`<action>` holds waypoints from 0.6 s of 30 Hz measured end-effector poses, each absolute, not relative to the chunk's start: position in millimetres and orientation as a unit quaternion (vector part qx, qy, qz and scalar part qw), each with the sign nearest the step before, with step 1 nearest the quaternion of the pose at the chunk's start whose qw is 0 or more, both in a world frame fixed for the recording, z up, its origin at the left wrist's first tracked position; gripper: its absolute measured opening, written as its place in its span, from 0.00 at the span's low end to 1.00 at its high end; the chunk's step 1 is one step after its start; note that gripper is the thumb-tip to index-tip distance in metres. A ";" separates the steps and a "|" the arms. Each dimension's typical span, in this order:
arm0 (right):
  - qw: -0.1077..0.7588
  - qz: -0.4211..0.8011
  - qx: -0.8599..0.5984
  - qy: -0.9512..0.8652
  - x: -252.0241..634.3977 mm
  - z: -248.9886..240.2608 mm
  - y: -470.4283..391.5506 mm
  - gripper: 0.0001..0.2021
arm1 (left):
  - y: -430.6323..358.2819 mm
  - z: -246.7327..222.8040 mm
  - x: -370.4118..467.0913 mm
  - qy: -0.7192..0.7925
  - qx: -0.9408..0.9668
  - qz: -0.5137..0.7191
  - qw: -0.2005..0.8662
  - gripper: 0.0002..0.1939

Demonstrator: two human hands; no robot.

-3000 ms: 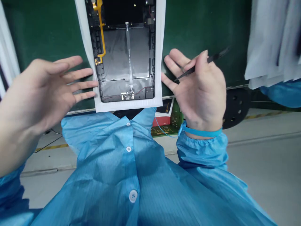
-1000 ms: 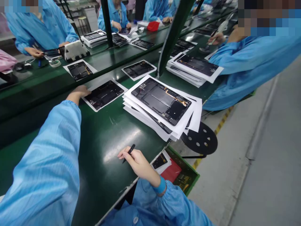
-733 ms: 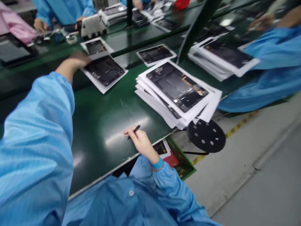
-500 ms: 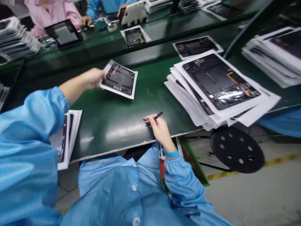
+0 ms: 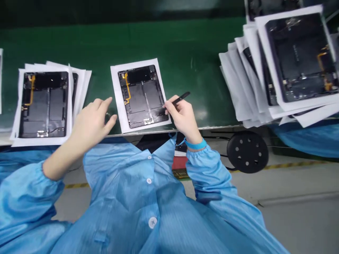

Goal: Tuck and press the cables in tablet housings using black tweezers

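Observation:
A tablet housing [image 5: 137, 97] with dark inner parts and an orange flex cable lies on a white sheet [image 5: 116, 79] at the front of the green bench. My left hand [image 5: 96, 116] is open to the left of that sheet, thumb and fingers apart, holding nothing. At the housing's lower right edge, my right hand [image 5: 182, 114] pinches a slim black tool, perhaps tweezers [image 5: 182, 97]. The tool's lower end is hidden by my fingers. Beside my left hand sits a stack of similar tablet housings [image 5: 43, 106] on white sheets.
A taller stack of tablet housings [image 5: 299, 60] between white sheets stands on the right, its papers fanned out. The green bench [image 5: 169, 42] ends at a pale front edge. Below it on the right is a round black stool [image 5: 247, 151] with holes.
The tablet housing in my left hand has come down onto the bench before me, and the hand has let go. My right hand still holds the black tool. The view has tipped downward.

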State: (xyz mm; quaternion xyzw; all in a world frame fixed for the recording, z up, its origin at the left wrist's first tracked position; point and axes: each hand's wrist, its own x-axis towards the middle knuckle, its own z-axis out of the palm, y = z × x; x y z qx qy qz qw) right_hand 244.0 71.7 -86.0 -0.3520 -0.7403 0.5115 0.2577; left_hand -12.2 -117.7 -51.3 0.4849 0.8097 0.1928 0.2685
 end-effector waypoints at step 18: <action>0.147 0.438 -0.305 -0.833 250.9 -88.8 98.5 0.30 | -81.7 -100.8 79.8 0.676 0.692 0.248 0.044 0.11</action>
